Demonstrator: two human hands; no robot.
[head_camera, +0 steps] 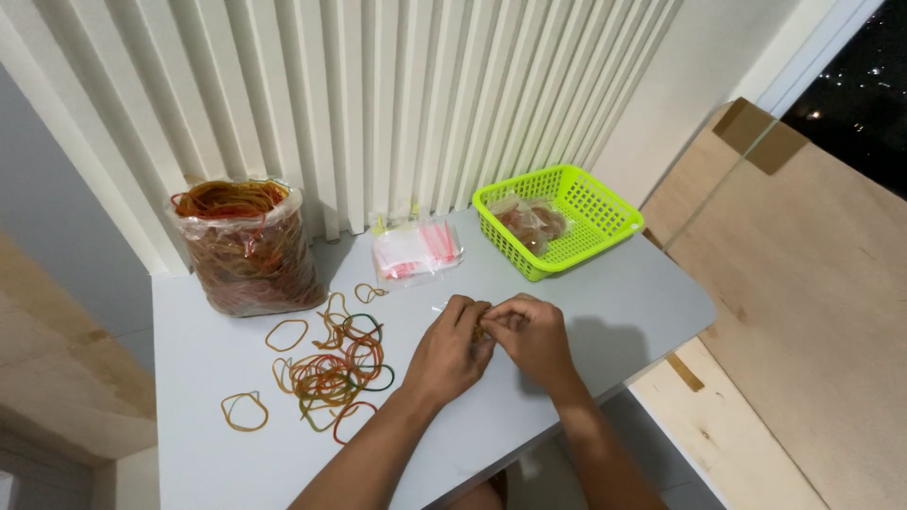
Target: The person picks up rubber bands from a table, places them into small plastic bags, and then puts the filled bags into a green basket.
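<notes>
Both hands meet mid-table. Left hand point(452, 351) and right hand point(531, 335) have fingers curled shut, pinching a small bunch of rubber bands point(479, 331) plus a thin clear edge, likely a small zip bag; hard to tell exactly. Loose rubber bands point(333, 370) lie scattered just left of the hands. Big bag of bands point(248, 247) back left, stack of small zip bags point(417, 250) behind, green basket point(559, 219) back right. Best handling, judging: keep the bunch tight between fingertips, hold the opening wide.
</notes>
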